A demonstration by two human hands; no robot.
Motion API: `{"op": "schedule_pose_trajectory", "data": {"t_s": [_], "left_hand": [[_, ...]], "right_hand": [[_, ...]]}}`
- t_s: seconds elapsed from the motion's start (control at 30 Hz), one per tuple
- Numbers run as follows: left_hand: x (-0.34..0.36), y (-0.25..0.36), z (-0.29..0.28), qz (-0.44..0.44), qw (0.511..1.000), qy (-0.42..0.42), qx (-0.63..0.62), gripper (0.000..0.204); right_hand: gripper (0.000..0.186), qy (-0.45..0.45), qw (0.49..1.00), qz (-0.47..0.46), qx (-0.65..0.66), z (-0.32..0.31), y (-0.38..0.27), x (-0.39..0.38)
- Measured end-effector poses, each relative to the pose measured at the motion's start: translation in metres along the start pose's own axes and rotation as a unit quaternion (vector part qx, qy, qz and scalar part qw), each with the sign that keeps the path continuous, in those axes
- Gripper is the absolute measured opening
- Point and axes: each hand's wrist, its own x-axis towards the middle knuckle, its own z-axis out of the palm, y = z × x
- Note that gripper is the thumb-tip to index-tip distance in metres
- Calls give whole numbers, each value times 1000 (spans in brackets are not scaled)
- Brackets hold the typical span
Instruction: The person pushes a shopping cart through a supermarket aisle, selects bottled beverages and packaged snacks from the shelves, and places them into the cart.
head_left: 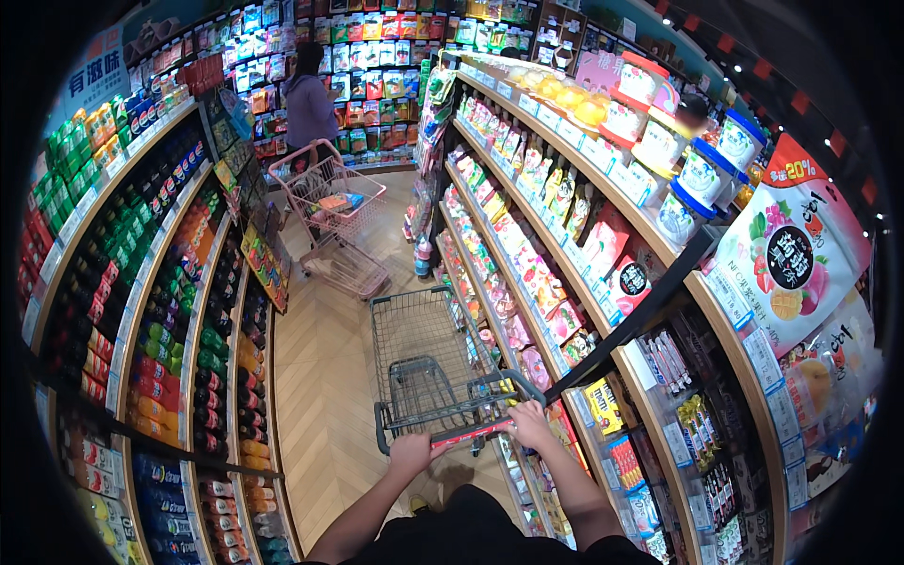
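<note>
Both my hands grip the red handle (466, 436) of a grey-green wire shopping cart (414, 325). My left hand (411, 454) is closed around the handle's left end. Toward the right end, my right hand (529, 424) is wrapped on it too, with a ring showing on a finger. The cart's basket holds no goods that I can see, only its folded child seat flap (416, 377) near the handle. Its right side runs close along the candy shelves.
Drink bottles fill the left shelves (132, 311); bagged sweets line the right shelves (537, 254), with tubs (678, 217) on top. Ahead, a pink cart (330, 193) with a few packages stands beside a person in purple (309, 108). Wooden floor (315, 377) runs between.
</note>
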Motion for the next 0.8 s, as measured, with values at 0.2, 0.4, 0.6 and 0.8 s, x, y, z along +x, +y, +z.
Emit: {"op": "schedule_pose_trajectory", "data": {"t_s": [0.2, 0.4, 0.6, 0.8], "left_hand": [[16, 0, -15, 12, 996, -80, -37, 65], [38, -6, -21, 70, 980, -154, -106, 45], [65, -34, -7, 154, 923, -239, -260, 43], [84, -62, 20, 181, 866, -336, -322, 50]], "right_hand": [[54, 28, 998, 40, 51, -10, -4, 20], [38, 199, 972, 113, 53, 21, -1, 29], [23, 287, 944, 152, 62, 28, 0, 46], [14, 294, 938, 165, 78, 9, -2, 59]]}}
